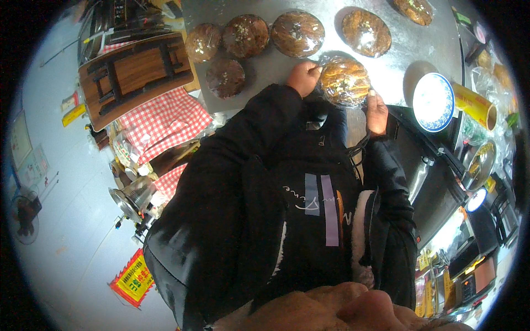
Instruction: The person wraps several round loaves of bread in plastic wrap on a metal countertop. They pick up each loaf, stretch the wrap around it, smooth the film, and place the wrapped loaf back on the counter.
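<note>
Both hands reach forward, left hand [303,77] fisted, right hand [376,113] flatter, black-sleeved.

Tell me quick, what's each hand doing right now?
Left hand: closed, gripping the round plastic-wrapped dish of brown food at its edge.
Right hand: touching the dish's other edge; grip unclear.

top-right wrapped dish [415,9] cut off, wrap roll [475,103] partly hidden

Red-yellow diamond sign [132,278] low on floor, left. Small yellow label [73,115] and pale poster [34,164] at far left. Yellow wrap-roll box [475,104] at right, by blue plate [434,101].
</note>
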### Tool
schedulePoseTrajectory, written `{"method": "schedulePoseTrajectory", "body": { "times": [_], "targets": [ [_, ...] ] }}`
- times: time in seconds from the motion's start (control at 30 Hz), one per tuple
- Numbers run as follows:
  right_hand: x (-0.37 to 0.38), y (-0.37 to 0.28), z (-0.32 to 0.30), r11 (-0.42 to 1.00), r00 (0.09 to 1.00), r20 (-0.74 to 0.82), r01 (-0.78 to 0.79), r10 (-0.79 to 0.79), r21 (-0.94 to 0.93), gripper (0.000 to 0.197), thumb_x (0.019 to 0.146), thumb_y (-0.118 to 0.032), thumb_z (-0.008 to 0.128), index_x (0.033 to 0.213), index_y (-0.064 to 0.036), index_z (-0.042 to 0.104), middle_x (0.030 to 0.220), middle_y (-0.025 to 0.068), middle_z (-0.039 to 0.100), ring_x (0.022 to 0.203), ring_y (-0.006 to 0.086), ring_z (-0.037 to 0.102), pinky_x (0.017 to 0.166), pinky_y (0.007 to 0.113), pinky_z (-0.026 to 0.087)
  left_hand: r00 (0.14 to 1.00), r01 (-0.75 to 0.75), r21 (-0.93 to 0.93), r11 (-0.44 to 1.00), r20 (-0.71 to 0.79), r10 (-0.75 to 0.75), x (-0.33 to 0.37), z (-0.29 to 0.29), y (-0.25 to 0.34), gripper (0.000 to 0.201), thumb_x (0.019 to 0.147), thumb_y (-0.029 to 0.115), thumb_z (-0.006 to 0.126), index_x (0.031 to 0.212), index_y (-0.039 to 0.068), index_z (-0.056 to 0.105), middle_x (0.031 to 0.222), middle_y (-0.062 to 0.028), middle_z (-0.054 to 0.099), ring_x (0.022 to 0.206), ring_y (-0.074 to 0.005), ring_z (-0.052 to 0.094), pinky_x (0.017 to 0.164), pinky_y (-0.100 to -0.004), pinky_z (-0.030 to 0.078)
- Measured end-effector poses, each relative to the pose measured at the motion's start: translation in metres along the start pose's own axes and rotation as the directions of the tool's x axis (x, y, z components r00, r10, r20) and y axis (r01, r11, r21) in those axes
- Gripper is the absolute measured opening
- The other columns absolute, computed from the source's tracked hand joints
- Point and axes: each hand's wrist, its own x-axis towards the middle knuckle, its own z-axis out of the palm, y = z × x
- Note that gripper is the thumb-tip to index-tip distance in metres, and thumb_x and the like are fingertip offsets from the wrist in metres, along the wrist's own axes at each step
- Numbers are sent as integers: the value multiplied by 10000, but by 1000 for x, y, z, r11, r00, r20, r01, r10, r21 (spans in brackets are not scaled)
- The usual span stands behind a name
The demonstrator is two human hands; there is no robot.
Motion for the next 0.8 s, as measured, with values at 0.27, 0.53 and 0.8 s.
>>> {"method": "schedulePoseTrajectory", "body": {
  "times": [0.27, 0.53, 0.8],
  "targets": [
    [-32, 8, -10, 965, 976, 106, -205, 190, 164, 366, 1015, -146, 605, 1357, -29, 550, 1277, 89, 634, 1108, 206, 629, 961, 380, 524, 997, 74, -6, 997, 7, -74, -8, -1, -9, 229, 992, 202, 619, 1064, -8, 671, 794, -4, 636, 670, -83, 550, 615, -284, 464],
    [-23, 30, -25, 977, 964, 184, -207, 193, 60, 201, 978, -63, 633, 1179, -64, 642, 1136, 64, 699, 1030, 173, 656, 890, 333, 534, 990, 139, -174, 975, -5, -142, -6, 3, -7, 218, 990, 189, 623, 1046, -15, 674, 794, -1, 640, 668, -82, 551, 601, -288, 459],
    [-43, -6, -7, 897, 938, 128, -346, 323, 274, 187, 1003, -176, 615, 1161, -82, 649, 1095, 59, 713, 1033, 199, 675, 931, 397, 525, 997, 79, -130, 988, 9, -78, -5, 2, -8, 213, 994, 198, 623, 1019, -9, 667, 768, 1, 630, 628, -84, 548, 568, -277, 454]
  ]
}}
